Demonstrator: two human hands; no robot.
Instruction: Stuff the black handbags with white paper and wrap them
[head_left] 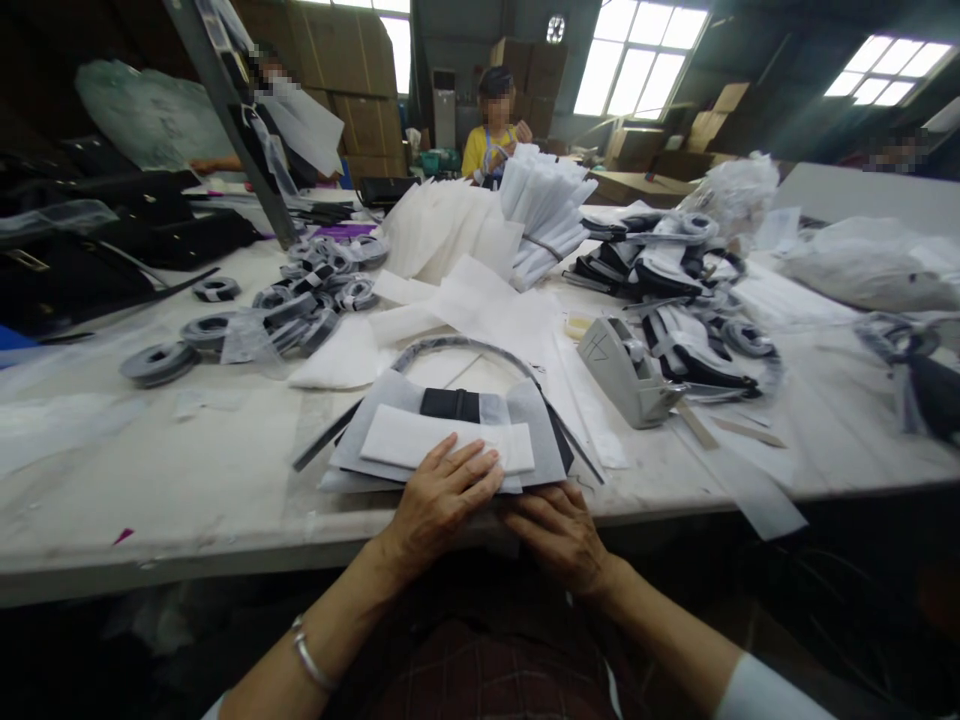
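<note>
In front of me a black handbag [561, 458] lies on the table, largely covered by thin white wrapping sheet [390, 398]. Its wrapped handle [469, 345] arches away from me. A folded white foam strip [405, 438] rests across the bag, below a black strap piece [450, 404]. My left hand [450, 487] lies on the foam strip with its fingers stretched out, pressing it flat. At the bag's near edge, my right hand [559, 530] has its fingers bent against the border; the fingertips are partly hidden.
A tape dispenser [626, 375] stands right of the bag. Coiled grey straps [296, 310] lie to the left. White sheets [442, 230] and foam rolls [544, 205] are heaped behind. More wrapped black parts [667, 260] lie at right. A person in yellow [491, 140] works opposite.
</note>
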